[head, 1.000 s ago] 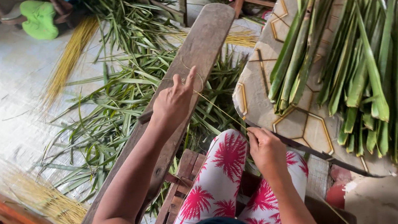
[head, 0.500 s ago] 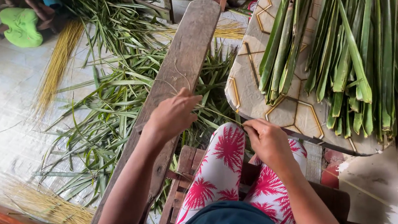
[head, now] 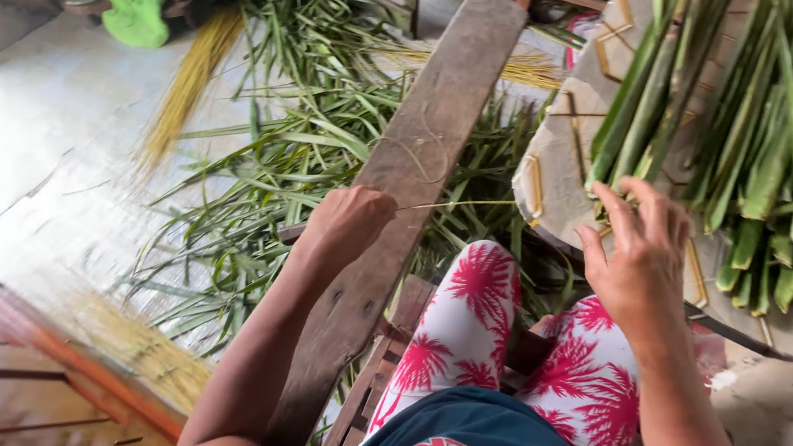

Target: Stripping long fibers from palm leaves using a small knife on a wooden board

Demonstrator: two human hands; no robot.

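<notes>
My left hand (head: pixel 348 223) rests closed on a long weathered wooden plank (head: pixel 428 148), pinching a thin pale leaf rib (head: pixel 460 205) that sticks out to the right. My right hand (head: pixel 639 259), fingers spread, touches the near ends of a pile of folded green palm leaves (head: pixel 758 128). The pile lies on a patterned mat (head: pixel 553 184) on my right. My knees in red-and-white floral trousers (head: pixel 488 313) sit between the hands.
Loose green leaf strips (head: pixel 299 164) litter the floor beyond the plank. Bundles of yellow ribs (head: pixel 188 87) lie at the left, another bundle (head: pixel 135 351) near a wooden step (head: pixel 15 401). A green cloth (head: pixel 137 13) lies at the top.
My right hand has moved from my knee up to the leaf pile and spread its fingers. My left hand has closed into a fist on the plank, now holding a thin rib.
</notes>
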